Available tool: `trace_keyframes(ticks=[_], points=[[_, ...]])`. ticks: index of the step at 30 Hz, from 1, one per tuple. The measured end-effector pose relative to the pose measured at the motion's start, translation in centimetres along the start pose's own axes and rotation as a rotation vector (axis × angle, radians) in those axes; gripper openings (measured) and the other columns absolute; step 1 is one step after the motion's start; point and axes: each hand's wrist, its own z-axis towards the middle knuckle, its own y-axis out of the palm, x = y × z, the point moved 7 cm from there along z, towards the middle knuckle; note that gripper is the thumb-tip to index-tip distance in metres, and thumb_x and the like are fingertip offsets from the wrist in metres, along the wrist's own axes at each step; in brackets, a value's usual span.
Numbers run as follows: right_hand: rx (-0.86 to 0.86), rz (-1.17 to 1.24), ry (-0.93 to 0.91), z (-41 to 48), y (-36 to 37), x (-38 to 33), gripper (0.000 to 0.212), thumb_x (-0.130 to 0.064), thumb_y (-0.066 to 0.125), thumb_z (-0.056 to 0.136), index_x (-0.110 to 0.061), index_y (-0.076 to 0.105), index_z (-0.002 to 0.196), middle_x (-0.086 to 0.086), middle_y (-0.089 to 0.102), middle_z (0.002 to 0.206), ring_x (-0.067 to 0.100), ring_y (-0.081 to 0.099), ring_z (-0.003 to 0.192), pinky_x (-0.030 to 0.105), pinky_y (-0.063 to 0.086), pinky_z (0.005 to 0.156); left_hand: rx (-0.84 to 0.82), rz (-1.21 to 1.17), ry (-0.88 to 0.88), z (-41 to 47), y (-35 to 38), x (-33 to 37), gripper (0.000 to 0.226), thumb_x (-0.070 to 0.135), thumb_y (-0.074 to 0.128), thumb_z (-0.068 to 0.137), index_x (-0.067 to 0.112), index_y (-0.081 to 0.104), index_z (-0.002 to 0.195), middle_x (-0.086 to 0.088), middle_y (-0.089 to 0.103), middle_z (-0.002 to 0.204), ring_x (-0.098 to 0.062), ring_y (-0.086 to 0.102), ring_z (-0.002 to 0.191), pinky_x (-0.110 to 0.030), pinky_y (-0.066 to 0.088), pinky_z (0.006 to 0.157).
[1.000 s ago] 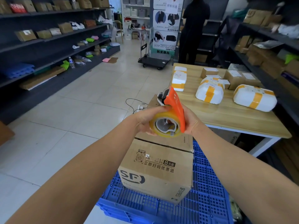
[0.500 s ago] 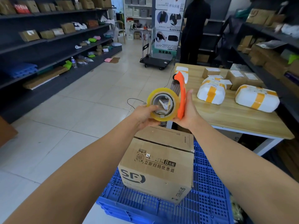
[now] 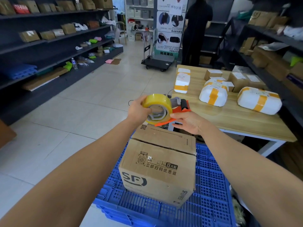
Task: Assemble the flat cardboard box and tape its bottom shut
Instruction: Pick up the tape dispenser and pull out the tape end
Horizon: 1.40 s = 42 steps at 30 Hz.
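Cardboard box [image 3: 157, 169] beneath left grip [image 3: 138, 110], right grip [image 3: 188, 122]; dispenser [image 3: 159, 104] held, seemingly clear.

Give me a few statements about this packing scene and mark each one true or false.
1. The left hand grips the yellow tape roll and the right hand holds the orange plastic tape dispenser, both above the brown cardboard box. True.
2. The brown cardboard box stands on the light wooden table. False: it stands on the blue plastic lattice pallet, beside the table.
3. Tape already covers the box's top seam. False: the flaps are folded shut, but no tape shows on the seam.
4. On the table lie white parcels banded with yellow tape. True.
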Motion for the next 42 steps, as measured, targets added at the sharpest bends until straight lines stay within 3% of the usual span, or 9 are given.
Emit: trace_keyframes(ticks=[3,9,13,16,19,23,29,34,42], points=[[-0.042,-0.003,-0.031,-0.1,-0.5,-0.3,0.064,-0.013,0.071,0.077,-0.029,0.044,0.134,0.001,0.061,0.12,0.021,0.055,0.117,0.046,0.03,0.111,0.041,0.088,0.015,0.5,-0.9,-0.4,0.051,-0.005,0.058,0.08,0.021,0.056,0.124,-0.005,0.059,0.102,-0.024,0.059,0.083,-0.031,0.051,0.07],[0.056,-0.404,-0.146,-0.4,0.1,-3.2,0.053,-0.039,0.065,0.086,-0.024,0.049,0.134,-0.007,0.053,0.132,0.013,0.047,0.123,0.031,0.031,0.107,-0.009,0.271,0.106,0.9,-0.2,-0.4,0.059,-0.006,0.057,0.077,0.025,0.055,0.128,-0.009,0.052,0.123,-0.03,0.055,0.105,-0.041,0.052,0.085],[-0.043,-0.408,-0.089,0.3,1.8,-2.8,0.053,-0.04,0.073,0.072,-0.015,0.063,0.117,0.006,0.068,0.115,0.024,0.062,0.11,0.039,0.047,0.101,-0.038,0.322,0.222,0.4,1.1,0.5,0.058,-0.01,0.054,0.074,0.02,0.059,0.124,-0.01,0.054,0.114,-0.026,0.055,0.098,-0.027,0.046,0.077],[-0.08,-0.364,-0.111,0.2,2.5,-2.8,0.028,-0.029,0.068,0.083,-0.016,0.063,0.107,0.006,0.067,0.098,0.024,0.064,0.09,0.026,0.056,0.067,-0.033,0.322,0.263,0.3,1.0,0.3,0.059,-0.012,0.056,0.073,0.02,0.06,0.123,-0.009,0.054,0.113,-0.026,0.054,0.102,-0.027,0.046,0.079],[-0.066,-0.4,-0.12,0.6,3.2,-2.6,0.045,-0.044,0.076,0.07,-0.016,0.064,0.104,0.013,0.069,0.104,0.032,0.067,0.096,0.043,0.056,0.083,-0.049,0.332,0.296,-0.1,1.2,0.5,0.059,-0.011,0.057,0.074,0.019,0.059,0.125,-0.01,0.052,0.118,-0.024,0.052,0.104,-0.032,0.05,0.085],[-0.111,-0.241,-0.074,0.9,3.4,-2.1,0.024,-0.018,0.078,0.066,-0.013,0.061,0.083,0.015,0.067,0.092,0.034,0.064,0.085,0.055,0.048,0.09,-0.112,0.151,0.133,0.0,1.3,-0.7,0.063,-0.008,0.058,0.079,0.016,0.045,0.135,-0.003,0.036,0.125,-0.014,0.046,0.1,-0.023,0.051,0.072],[-0.205,-0.239,-0.063,1.0,2.8,-1.1,0.03,0.007,0.065,0.076,-0.013,0.059,0.098,0.012,0.068,0.096,0.03,0.066,0.087,0.049,0.05,0.091,-0.37,-0.253,-0.238,-0.4,2.0,-3.0,0.023,0.008,0.052,0.061,0.009,0.053,0.084,-0.004,0.05,0.079,-0.017,0.045,0.079,-0.029,0.037,0.08],[-0.244,-0.315,-0.045,1.0,3.5,-0.1,0.045,0.019,0.059,0.079,-0.018,0.06,0.106,0.007,0.066,0.097,0.023,0.062,0.094,0.044,0.046,0.098,-0.342,-0.295,-0.196,0.1,2.6,-3.1,0.05,0.022,0.07,0.081,0.012,0.049,0.125,-0.005,0.059,0.113,-0.019,0.058,0.104,-0.03,0.047,0.089],[-0.224,-0.177,-0.018,1.4,3.8,0.6,0.038,0.019,0.055,0.082,-0.012,0.064,0.101,0.006,0.069,0.091,0.021,0.065,0.09,0.033,0.051,0.088,-0.294,-0.301,-0.106,0.1,3.3,-2.0,0.048,0.003,0.069,0.082,0.021,0.057,0.125,0.005,0.059,0.107,-0.017,0.059,0.101,-0.034,0.052,0.092]])
